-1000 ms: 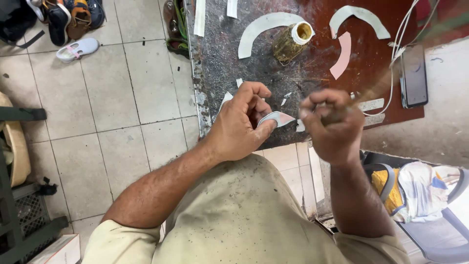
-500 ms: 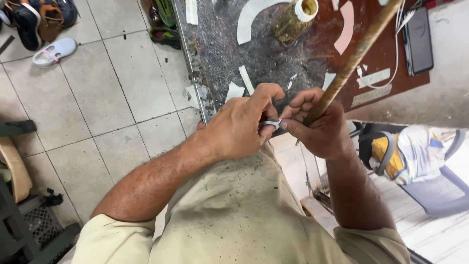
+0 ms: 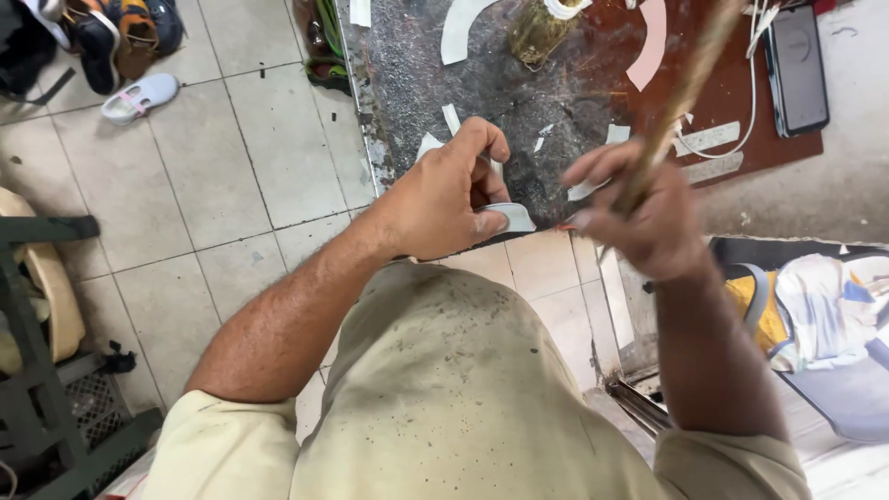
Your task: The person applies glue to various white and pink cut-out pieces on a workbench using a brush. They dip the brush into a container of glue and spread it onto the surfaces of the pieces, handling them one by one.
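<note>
Pale cut piece: a small grey-white curved piece (image 3: 511, 218) sits at the near edge of the dark worktop (image 3: 444, 111), just above picture centre; its long axis runs from 9 to 3 o'clock, rounded end toward 3.
Left hand: the left hand (image 3: 444, 199) curls over the piece, thumb and fingers pinching its left end.
Stick: a brown wooden stick (image 3: 681, 97), blurred, slants from the fist up toward 1 o'clock, long axis from 7 to 1.
Right hand: the right hand (image 3: 639, 218) is closed in a fist round the stick's lower end, at 3 o'clock of the piece and a little apart from it.
Scraps: white curved strips (image 3: 460, 28) and a pink curved strip (image 3: 651, 46) lie flat at 12 o'clock; small white offcuts (image 3: 713, 139) lie toward 2 o'clock.
Pot: a grimy yellowish pot (image 3: 537, 28) stands at 12 o'clock.
Phone: a dark phone (image 3: 798, 69) with a white cable (image 3: 755, 56) lies at 2 o'clock.
Floor: shoes (image 3: 120, 37) on pale tiles at 10 o'clock.
</note>
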